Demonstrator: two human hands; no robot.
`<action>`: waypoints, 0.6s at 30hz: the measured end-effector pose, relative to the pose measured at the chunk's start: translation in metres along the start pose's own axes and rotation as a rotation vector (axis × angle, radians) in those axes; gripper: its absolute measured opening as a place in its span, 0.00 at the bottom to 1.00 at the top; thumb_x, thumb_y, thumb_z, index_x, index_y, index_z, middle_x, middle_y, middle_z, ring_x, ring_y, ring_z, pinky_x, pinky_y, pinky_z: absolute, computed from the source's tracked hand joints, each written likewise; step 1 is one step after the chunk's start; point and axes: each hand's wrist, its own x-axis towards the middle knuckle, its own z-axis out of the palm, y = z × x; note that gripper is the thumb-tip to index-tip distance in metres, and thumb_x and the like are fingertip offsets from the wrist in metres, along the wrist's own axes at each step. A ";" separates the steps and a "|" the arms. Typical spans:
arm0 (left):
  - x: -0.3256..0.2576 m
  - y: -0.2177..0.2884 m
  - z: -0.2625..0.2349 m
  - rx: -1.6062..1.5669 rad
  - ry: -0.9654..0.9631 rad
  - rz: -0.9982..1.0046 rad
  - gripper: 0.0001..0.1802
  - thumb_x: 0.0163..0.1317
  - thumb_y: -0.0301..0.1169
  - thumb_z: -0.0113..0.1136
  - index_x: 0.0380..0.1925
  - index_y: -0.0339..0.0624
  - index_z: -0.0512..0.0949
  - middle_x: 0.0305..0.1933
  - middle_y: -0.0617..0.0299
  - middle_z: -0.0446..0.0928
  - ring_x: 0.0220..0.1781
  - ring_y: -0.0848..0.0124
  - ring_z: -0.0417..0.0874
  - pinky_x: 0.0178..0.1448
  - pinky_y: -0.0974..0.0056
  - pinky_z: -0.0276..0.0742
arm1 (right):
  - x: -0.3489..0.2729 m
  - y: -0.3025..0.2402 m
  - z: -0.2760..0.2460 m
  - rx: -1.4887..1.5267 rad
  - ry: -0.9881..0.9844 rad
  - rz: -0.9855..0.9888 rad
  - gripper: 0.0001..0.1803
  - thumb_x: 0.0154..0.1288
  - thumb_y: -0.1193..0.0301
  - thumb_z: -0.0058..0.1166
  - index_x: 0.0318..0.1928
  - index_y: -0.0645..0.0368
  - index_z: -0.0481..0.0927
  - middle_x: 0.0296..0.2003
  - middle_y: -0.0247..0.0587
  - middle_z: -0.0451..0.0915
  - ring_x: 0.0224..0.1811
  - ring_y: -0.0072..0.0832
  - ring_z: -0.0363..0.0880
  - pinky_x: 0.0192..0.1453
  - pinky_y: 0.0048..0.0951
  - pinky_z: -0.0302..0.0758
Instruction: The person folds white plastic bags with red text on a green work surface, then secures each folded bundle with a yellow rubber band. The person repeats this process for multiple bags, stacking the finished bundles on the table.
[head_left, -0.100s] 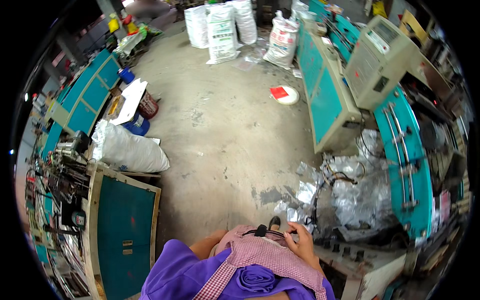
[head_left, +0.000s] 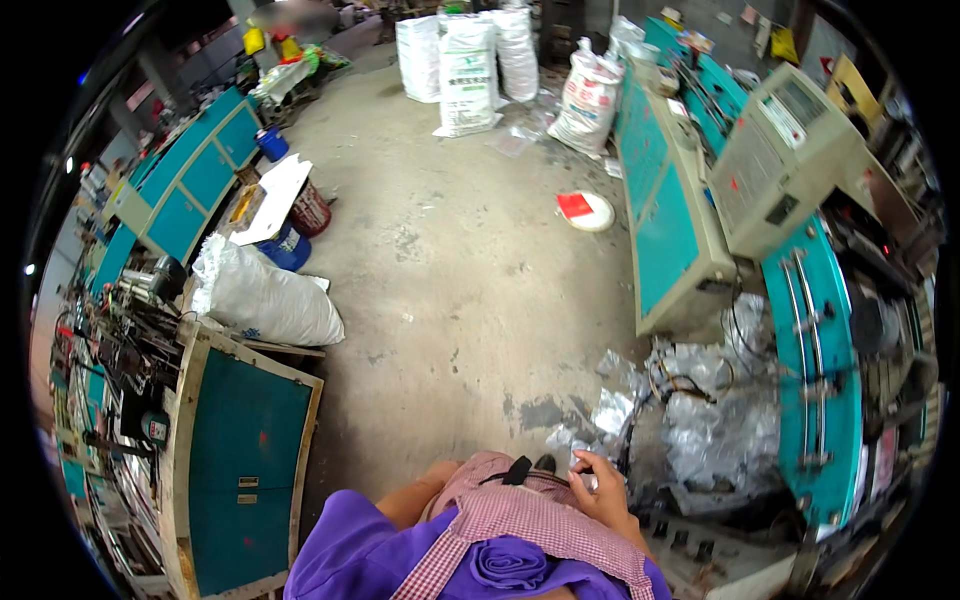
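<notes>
My right hand hangs beside the right edge of my red-checked apron, its fingers curled in. A small pale patch shows between thumb and fingers, too little to name. On the other side my left forearm comes out of a purple sleeve and bends inward. Its hand is hidden behind the apron front, so the fingers do not show. The tip of a dark shoe peeks out past the apron.
A teal cabinet stands close on my left, with a stuffed white sack beyond it. Teal machines line the right, crumpled clear plastic beneath. A round white lid lies on the floor; upright sacks stand ahead.
The whole scene has shifted slightly downward, and far things also to the right, as my view moves. My right hand stays by the apron with its fingers curled.
</notes>
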 end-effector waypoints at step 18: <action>0.107 -0.162 -0.122 -0.521 0.220 -0.341 0.22 0.58 0.40 0.55 0.51 0.43 0.77 0.46 0.49 0.80 0.45 0.60 0.81 0.46 0.61 0.76 | 0.377 0.045 0.065 0.037 -0.340 -0.121 0.22 0.60 0.68 0.57 0.54 0.59 0.71 0.43 0.47 0.77 0.41 0.43 0.79 0.44 0.37 0.76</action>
